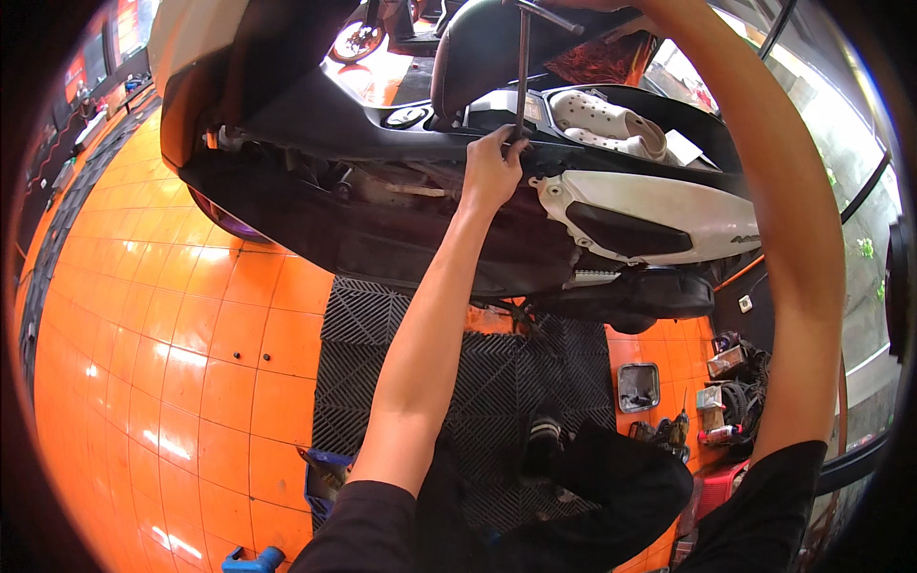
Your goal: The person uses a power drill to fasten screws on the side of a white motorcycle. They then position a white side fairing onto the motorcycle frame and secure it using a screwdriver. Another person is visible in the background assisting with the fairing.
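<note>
My left hand (493, 170) is closed, its fingers pinching the lower shaft of a T-handle wrench (522, 72). The wrench stands upright against the edge of a scooter's dark body panel (344, 129), and its tip is hidden by my fingers. My right arm reaches up along the right side. Only part of my right hand (611, 5) shows at the top edge, close to the wrench's crossbar, with its fingers mostly out of sight. The scooter's seat (468, 57) is raised. In the open storage compartment lie white clogs (597, 119). A white side cover (659, 205) sits below it.
Black ribbed mats (382, 334) lie on the orange tiled floor (181, 382). At the right are a metal tray (638, 388), a cable coil and small boxes. A blue tool (253, 560) lies at lower left. Another wheel (357, 42) shows behind.
</note>
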`<state>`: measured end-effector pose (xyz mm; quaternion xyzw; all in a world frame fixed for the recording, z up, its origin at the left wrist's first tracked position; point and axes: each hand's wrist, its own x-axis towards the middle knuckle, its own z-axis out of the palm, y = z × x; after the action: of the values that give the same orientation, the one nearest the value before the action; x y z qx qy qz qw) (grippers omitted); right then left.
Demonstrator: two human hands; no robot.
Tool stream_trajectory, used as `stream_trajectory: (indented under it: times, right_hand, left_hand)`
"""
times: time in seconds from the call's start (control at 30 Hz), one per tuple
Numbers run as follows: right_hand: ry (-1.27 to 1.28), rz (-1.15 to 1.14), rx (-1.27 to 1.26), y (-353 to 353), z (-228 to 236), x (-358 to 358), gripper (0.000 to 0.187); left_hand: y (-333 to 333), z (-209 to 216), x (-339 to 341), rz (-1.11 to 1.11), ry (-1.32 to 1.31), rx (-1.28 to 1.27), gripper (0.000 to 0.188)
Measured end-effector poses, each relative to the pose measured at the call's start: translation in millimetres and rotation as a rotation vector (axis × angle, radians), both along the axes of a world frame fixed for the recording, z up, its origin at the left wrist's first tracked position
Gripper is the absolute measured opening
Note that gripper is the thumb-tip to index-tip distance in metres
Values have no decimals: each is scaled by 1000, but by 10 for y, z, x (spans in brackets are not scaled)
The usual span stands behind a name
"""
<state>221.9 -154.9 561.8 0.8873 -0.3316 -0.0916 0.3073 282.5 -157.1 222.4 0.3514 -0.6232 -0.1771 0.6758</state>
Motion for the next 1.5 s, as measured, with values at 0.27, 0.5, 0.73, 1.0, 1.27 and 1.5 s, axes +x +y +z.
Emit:
stream_trajectory:
  times: [0.27,0.5,0.73,1.0,1.27,1.5]
  right_hand:
    - [19,-44,121,112,-30,390,41]
    - [-114,48,-84,-178,-214,390,40]
    - [108,-320,-40,-76,-251,676,42]
    - [201,76,33,-96,3,170,34]
    - [238,211,82,306,20,149,26]
    - [269,33,-66,29,-172,341,23]
  left_hand:
    - [15,-31,128,-56,20,58,22]
    - [32,-34,86,-60,17,41,26]
    - [78,-20,148,-57,-7,86,30]
    - [61,3,107,-137,-30,87,37]
    - [66,-2,205,-118,-95,120,39]
    - [57,-86,188,-138,-36,103,32]
